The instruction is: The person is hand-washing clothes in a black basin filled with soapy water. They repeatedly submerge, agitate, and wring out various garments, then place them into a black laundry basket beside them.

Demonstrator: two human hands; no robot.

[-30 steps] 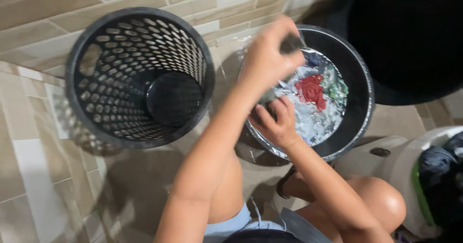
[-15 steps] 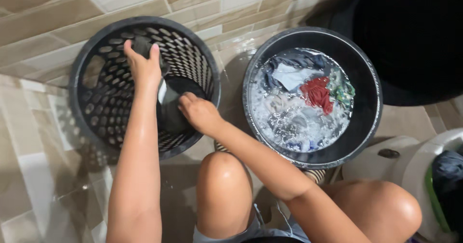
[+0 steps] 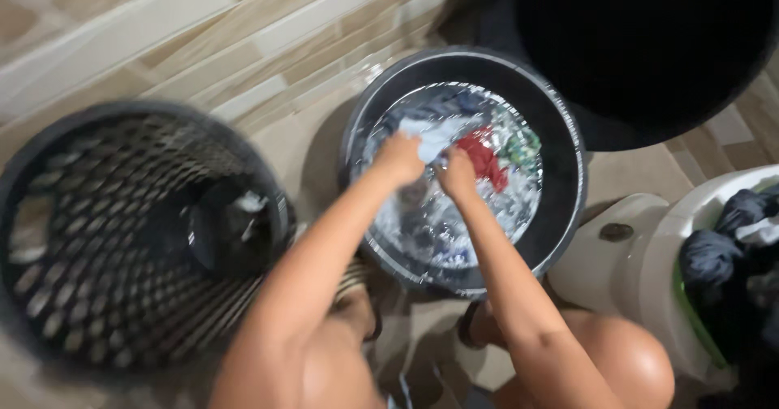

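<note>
Two hands are being seen over a round black basin (image 3: 568, 174) of soapy water, and the view is being blurred by motion. At the far left, space on the tiled floor (image 3: 162, 27) is being taken up by a black perforated laundry basket (image 3: 89, 247), tipped so that its open mouth and dark bottom are being shown; something pale is being glimpsed inside it, too blurred to be told. Just right of the basket, the left hand (image 3: 398, 159) is being held curled over the water, and a pale cloth (image 3: 438, 133) is being gripped in its fingers. Beside it, the right hand (image 3: 457, 175) is being kept closed on the same cloth, so that both hands are being pressed close together at the middle of the basin. A red garment (image 3: 485, 156) and a green one (image 3: 523, 145) are being soaked just right of the hands. Behind the basin, a large dark tub (image 3: 649, 52) is being partly shown. At the far right, dark bundled clothes (image 3: 722, 238) are being held in a white container (image 3: 641, 271).
</note>
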